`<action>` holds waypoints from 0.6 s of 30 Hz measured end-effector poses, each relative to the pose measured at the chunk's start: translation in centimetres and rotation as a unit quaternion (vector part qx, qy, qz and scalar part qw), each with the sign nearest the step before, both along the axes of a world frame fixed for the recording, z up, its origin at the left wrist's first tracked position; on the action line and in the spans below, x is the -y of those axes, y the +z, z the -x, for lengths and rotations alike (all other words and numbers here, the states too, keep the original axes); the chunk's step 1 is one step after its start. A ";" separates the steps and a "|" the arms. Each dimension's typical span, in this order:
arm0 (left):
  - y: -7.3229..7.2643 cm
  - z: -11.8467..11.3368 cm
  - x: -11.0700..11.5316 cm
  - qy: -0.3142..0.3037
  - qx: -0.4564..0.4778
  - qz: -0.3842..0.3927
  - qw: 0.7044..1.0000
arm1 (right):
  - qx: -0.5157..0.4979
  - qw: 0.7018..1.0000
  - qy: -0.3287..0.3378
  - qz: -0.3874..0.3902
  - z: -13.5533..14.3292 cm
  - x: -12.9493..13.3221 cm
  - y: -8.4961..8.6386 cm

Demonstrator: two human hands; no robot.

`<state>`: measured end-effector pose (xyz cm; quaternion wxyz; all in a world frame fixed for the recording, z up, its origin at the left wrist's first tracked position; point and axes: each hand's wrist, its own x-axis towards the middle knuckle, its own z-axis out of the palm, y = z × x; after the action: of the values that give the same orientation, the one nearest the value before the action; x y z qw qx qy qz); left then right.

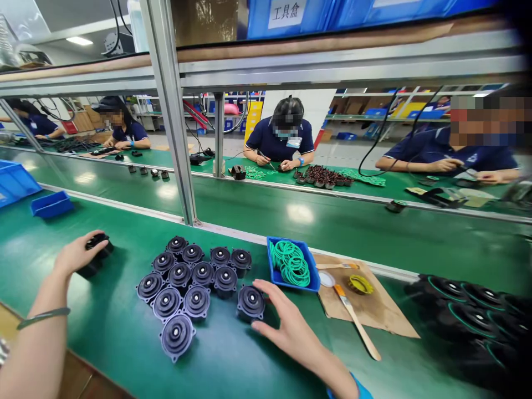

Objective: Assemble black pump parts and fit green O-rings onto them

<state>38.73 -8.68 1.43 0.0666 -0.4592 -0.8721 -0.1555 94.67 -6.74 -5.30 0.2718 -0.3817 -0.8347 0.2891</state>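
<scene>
Left hand: the bare left hand (pixel 78 254), wearing a grey-green bangle (pixel 44 318) at the wrist, curls over a squat black part (pixel 98 243), thumb and fingers closed about its top; a second black part (pixel 88 270) stands just beside it, partly under the hand.
Right hand: the bare right hand (pixel 288 324) spans a round black stepped housing (pixel 251 302) with a pale centre, index fingertip at the far rim and thumb tip at the near rim.
Housing: upright on the glossy green work surface (pixel 224 360), just right of the main group.
Main group: twelve matching black housings (pixel 180 275) (the nearest looks bluish in the light), closely set between the hands.
Ring tray: a small blue plastic tray (pixel 299 286), beyond the right hand, holds a heap of thin green rings (pixel 293 265).
Paper: a brown sheet (pixel 386 316) bears a wooden-handled brush (pixel 357 322) with an orange band, another brush (pixel 338 266), a yellow-rimmed round container (pixel 361 284) and a white disc (pixel 326 279).
Right edge: blurred black housings with green rings (pixel 469 318).
Left side: a shallow blue tray (pixel 52 204) beside a larger blue bin (pixel 16 184).
Opposite bench: a person in dark blue (pixel 286 133) bends over small work, near a pile of reddish-brown parts (pixel 324 176).
</scene>
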 end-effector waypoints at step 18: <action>3.2 -18.6 4.5 -0.095 -0.022 -0.235 0.967 | 0.049 0.997 0.051 -0.033 -4.1 5.0 0.4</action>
<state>57.33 -13.17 4.67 0.1764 -0.5149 -0.7618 -0.3513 98.80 -11.70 -4.89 0.2280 -0.3432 -0.8747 0.2553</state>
